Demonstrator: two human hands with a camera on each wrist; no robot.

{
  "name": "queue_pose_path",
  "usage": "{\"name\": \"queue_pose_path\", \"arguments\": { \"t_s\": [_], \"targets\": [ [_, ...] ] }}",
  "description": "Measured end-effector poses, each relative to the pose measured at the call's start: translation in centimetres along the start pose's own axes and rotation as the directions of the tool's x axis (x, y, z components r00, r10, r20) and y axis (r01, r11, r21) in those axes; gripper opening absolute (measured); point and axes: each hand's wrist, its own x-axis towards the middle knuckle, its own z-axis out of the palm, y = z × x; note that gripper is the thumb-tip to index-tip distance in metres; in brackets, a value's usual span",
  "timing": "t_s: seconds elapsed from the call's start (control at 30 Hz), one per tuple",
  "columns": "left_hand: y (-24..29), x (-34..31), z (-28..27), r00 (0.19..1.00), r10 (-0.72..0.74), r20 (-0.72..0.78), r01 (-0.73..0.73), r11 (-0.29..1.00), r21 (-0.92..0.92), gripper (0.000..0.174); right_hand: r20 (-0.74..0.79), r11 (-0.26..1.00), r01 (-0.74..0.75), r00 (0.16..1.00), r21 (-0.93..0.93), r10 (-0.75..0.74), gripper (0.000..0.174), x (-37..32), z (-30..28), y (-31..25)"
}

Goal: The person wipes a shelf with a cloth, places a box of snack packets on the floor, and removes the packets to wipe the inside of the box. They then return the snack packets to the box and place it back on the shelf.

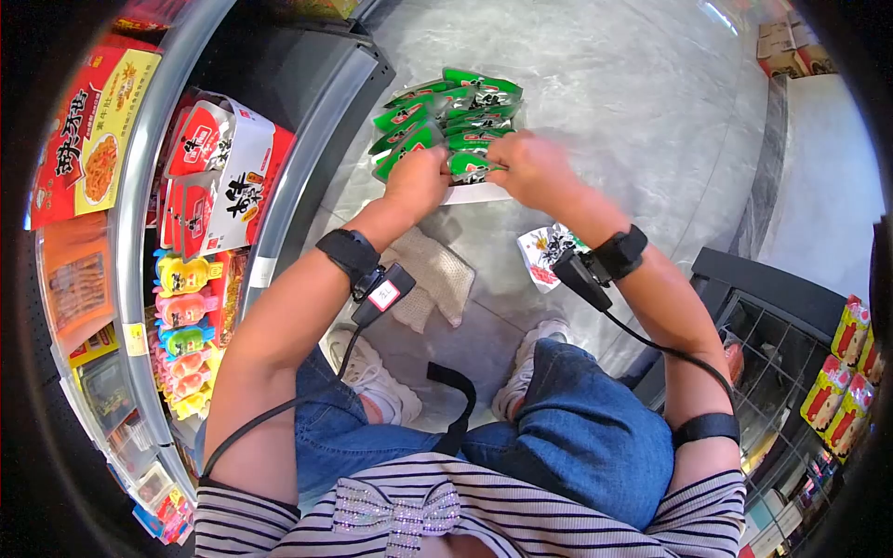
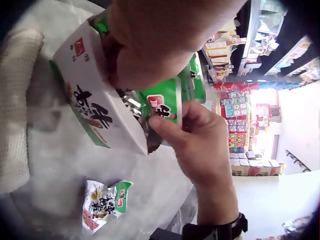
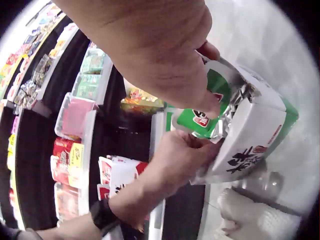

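Note:
A white box [image 1: 478, 193] filled with green snack packets [image 1: 484, 116] in rows stands on the grey floor. At its near end, the left hand [image 1: 419, 179] has its fingers curled at the packets; in the right wrist view this hand [image 3: 175, 155] pinches a packet's lower edge by the box rim. The right hand [image 1: 539, 172] pinches a green packet [image 2: 162, 102] between thumb and fingers, as the left wrist view shows of that hand [image 2: 202, 145]. Some left fingertips are hidden inside the box [image 2: 87, 95].
One loose packet [image 1: 541, 259] lies on the floor near the right wrist. Beige knitted cloth [image 1: 433, 274] lies between the box and the person's shoes. Shelves with snacks [image 1: 200, 186] line the left; a black wire rack [image 1: 767, 358] stands at the right.

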Motion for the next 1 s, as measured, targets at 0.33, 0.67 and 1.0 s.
{"name": "queue_pose_path", "arguments": {
  "t_s": [0.33, 0.67, 1.0],
  "targets": [
    [0.8, 0.8, -1.3, 0.987, -0.064, 0.147, 0.066, 0.998, -0.010, 0.027, 0.085, 0.939, -0.070, 0.995, 0.336, 0.043, 0.016, 0.0, -3.1, 1.6],
    [2.8, -4.7, -1.3, 0.846, 0.451, -0.285, -0.454, 0.889, 0.062, 0.035, 0.205, 0.806, -0.576, 0.779, -0.137, 0.592, 0.070, -10.2, 1.7, 13.0],
    [2.3, -2.1, -4.4, 0.786, 0.364, -0.500, -0.385, 0.921, 0.067, 0.037, 0.217, 0.682, -0.679, 0.647, -0.273, 0.731, 0.078, -10.2, 2.4, 9.7]
  ]
}}
